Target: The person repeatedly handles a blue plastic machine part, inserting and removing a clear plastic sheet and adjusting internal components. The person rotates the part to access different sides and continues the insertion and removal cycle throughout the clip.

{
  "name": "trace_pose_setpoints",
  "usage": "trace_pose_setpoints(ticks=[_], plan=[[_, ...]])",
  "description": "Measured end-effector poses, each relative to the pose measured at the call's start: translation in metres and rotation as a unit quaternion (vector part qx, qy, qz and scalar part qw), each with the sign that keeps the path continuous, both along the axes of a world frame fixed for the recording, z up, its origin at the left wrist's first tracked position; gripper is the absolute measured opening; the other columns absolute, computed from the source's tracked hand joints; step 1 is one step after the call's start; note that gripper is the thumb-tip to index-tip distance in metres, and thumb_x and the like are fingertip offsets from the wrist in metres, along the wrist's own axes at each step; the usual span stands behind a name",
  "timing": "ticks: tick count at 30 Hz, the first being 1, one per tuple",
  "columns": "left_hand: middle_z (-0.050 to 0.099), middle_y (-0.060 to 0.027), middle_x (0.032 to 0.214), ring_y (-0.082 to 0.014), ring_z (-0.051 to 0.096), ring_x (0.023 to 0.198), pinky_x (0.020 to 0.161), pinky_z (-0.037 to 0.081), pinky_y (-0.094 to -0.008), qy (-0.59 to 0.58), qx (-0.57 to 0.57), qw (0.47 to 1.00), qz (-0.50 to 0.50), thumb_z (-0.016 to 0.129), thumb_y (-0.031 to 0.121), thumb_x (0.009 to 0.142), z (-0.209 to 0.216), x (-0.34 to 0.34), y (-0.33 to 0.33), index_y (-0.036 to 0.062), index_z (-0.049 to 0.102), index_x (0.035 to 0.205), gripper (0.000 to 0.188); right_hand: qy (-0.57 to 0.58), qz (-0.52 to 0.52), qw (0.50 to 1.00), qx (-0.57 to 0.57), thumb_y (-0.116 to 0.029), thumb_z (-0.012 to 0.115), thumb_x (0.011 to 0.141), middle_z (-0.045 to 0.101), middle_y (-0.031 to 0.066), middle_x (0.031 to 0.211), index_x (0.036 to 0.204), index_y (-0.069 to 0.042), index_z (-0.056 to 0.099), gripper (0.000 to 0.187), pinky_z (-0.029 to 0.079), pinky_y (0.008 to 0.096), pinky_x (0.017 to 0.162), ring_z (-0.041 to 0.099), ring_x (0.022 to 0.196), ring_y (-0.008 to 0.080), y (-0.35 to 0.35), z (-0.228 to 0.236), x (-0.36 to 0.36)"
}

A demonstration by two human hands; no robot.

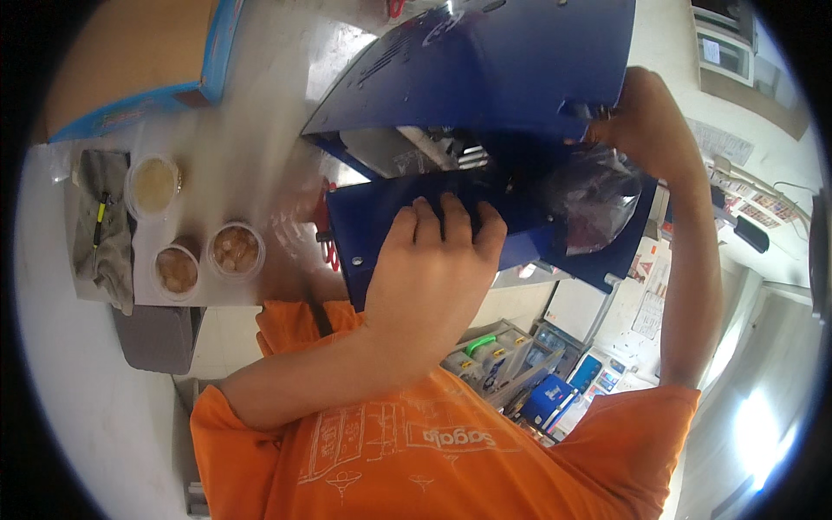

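A blue metal machine casing fills the middle of the head view. Its large upper part (pixel 511 65) has slots on the side and tilts above a lower blue panel (pixel 364 217). Grey and metal inner parts (pixel 381 152) show in the gap. My left hand (pixel 438 264) lies on the lower panel with its fingers apart. At the right edge of the upper part, my right hand (pixel 646 126) has bent fingers closed around a small dark shiny piece, whose kind I cannot make out. A clear plastic piece (pixel 598 204) bulges from the panel below that hand.
Three round tubs (pixel 154 186) with pale contents stand on the shiny metal table (pixel 269 113) at left. Near them lies a grey cloth (pixel 95 234) bearing a black-and-yellow pen-like tool (pixel 100 217). A blue-edged cardboard box (pixel 130 69) sits far left. Crates (pixel 494 364) stand beyond the table.
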State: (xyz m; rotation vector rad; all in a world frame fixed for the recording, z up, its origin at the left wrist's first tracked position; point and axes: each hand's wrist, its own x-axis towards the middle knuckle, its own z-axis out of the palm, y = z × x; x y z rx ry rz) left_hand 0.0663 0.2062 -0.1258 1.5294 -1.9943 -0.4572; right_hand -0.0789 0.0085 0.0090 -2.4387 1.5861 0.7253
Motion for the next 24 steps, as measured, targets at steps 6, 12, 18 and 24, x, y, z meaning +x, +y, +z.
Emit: trace_pose_setpoints(ticks=[6,12,18,24], plan=[[0.069,-0.0065,0.087,-0.0230,0.070,0.083,0.079,0.053,-0.0347,-0.057,0.039,0.984,-0.166,0.064,0.014,0.077,0.027,0.018,-0.046,0.0121,0.067,0.100,0.023,0.005,0.067,0.998,-0.017,-0.039,0.086,0.068,0.067,0.0190,0.085,0.098,0.002,0.069,0.053,0.049,0.0457,0.085,0.063,0.087,0.0412,0.002,-0.003,-0.008],[0.068,-0.0033,0.079,-0.0177,0.069,0.075,0.067,0.052,-0.0298,-0.064,-0.047,0.987,-0.140,0.065,0.012,0.077,0.022,0.016,-0.052,0.0126,0.069,0.091,0.015,-0.052,0.092,0.994,-0.041,-0.039,0.085,0.070,0.068,0.0226,0.087,0.091,0.002,0.069,0.049,0.051,0.0471,0.084,0.066,0.090,0.0415,0.007,-0.008,-0.025],[0.073,-0.0086,0.099,-0.0283,0.069,0.084,0.079,0.055,-0.0378,-0.098,0.053,0.977,-0.182,0.068,0.005,0.070,0.012,0.025,-0.052,0.0134,0.070,0.114,0.045,0.032,0.011,0.999,0.012,-0.037,0.084,0.074,0.069,0.0237,0.081,0.089,0.002,0.072,0.043,0.053,0.0430,0.077,0.067,0.084,0.0421,0.004,0.006,-0.005],[0.071,-0.0112,0.103,-0.0333,0.068,0.092,0.082,0.054,-0.0417,-0.139,0.117,0.964,-0.194,0.074,0.005,0.068,0.005,0.022,-0.062,0.0139,0.064,0.119,0.053,-0.084,0.061,0.992,-0.068,-0.042,0.087,0.067,0.068,0.0252,0.087,0.098,0.005,0.065,0.061,0.051,0.0486,0.082,0.066,0.090,0.0444,0.011,-0.008,-0.029]])
